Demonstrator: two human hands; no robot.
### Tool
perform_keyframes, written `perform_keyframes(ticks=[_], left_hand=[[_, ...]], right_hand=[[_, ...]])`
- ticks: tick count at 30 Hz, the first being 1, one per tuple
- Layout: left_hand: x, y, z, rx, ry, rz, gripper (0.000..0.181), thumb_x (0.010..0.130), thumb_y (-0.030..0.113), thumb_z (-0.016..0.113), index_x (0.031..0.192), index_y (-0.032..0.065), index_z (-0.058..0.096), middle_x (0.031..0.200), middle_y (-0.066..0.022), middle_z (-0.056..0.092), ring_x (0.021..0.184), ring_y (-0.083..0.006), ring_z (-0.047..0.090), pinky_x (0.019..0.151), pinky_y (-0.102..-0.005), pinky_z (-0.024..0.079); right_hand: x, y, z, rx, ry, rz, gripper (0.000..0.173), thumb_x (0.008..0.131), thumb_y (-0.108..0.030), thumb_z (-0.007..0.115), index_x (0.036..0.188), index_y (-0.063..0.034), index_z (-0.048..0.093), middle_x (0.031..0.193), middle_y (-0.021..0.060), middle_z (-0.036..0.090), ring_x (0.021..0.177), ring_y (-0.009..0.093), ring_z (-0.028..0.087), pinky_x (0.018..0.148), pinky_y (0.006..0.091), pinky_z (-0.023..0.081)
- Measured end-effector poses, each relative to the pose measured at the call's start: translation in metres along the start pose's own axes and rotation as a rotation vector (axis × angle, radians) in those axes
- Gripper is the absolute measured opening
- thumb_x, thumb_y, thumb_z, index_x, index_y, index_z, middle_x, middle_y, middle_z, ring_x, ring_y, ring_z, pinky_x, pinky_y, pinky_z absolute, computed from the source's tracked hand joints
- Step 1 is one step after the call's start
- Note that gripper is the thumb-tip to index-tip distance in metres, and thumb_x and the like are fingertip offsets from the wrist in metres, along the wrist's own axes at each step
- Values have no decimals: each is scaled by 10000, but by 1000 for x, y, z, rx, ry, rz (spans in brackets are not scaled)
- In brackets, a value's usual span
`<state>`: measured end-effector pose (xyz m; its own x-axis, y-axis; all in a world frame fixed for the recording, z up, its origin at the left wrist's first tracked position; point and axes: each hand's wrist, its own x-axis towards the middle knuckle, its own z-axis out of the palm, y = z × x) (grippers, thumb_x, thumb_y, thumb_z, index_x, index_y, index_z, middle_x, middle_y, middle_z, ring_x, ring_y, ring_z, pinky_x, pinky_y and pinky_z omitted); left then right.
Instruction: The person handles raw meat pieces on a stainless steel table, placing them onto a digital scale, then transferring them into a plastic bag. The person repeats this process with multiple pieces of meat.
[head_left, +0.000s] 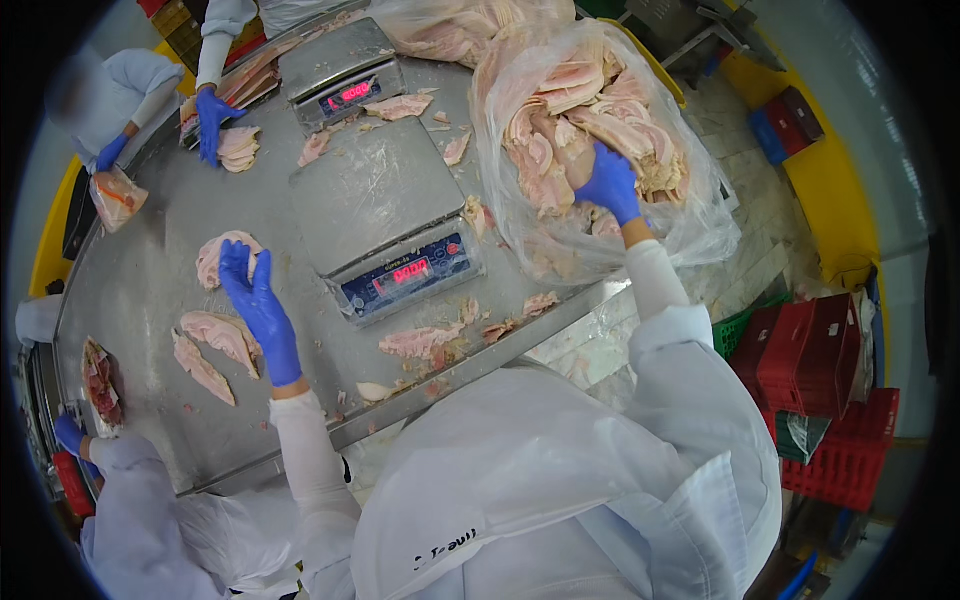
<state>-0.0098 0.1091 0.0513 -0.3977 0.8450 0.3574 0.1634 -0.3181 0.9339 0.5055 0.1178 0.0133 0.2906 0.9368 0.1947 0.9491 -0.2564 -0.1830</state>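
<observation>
My left hand (259, 307), in a blue glove, hovers over the steel table at the near edge of a pile of sliced meat (214, 259), its fingers slightly curled and thumb apart; I see nothing held in it. More meat slices (221, 337) lie just below it. Reaching into a large clear plastic bag (510, 217) full of sliced meat (630, 120), my right hand (611, 184) touches the slices; its fingertips are partly hidden, so a grip cannot be told. Between my hands stands a digital scale (375, 195) with only small scraps on its plate.
A second scale (337, 60) stands farther back. Meat scraps (424, 341) lie along the steel table's edge (480, 367). Co-workers' gloved hands (214, 124) are at the left, one beside a small stack of slices (238, 148). Red crates (810, 352) stand on the right.
</observation>
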Motion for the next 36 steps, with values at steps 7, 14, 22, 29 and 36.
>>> perform_keyframes(ticks=[7,14,22,29,36], left_hand=[[-45,39,31,227,-512,83,539,805,132,688,1291,55,469,1220,-98,510,1122,-208,499,966,-357,381],[-101,119,96,554,-559,599,813,700,322,776,1362,56,387,1238,-163,505,1190,-324,466,997,-436,368],[-154,10,48,691,-1089,225,786,619,253,784,1286,31,432,1273,-198,493,1169,-373,480,984,-434,393],[-134,-16,30,416,-1045,-49,656,643,169,730,1238,-5,516,1170,-211,591,1086,-359,572,956,-415,442],[-117,-30,13,131,-931,-348,389,731,38,626,1113,-37,614,1009,-102,686,928,-146,622,847,-311,482]], right_hand=[[20,-21,-95,2,43,-342,679,569,-281,755,1207,-156,560,1005,138,660,917,312,631,809,391,496],[-5,-105,-220,775,-539,-508,377,676,-158,731,1024,-23,679,1006,72,670,977,180,612,926,326,449],[-107,-125,-52,780,-520,-625,459,771,-248,739,1183,-86,616,1180,86,592,1131,259,528,1009,367,376],[-144,-110,1,800,-643,-709,727,708,-214,740,1355,-133,420,1252,129,519,1160,344,452,1017,448,355],[-153,-111,31,606,-543,-686,523,770,-296,675,1232,-95,534,1152,167,522,1043,344,503,881,439,425]])
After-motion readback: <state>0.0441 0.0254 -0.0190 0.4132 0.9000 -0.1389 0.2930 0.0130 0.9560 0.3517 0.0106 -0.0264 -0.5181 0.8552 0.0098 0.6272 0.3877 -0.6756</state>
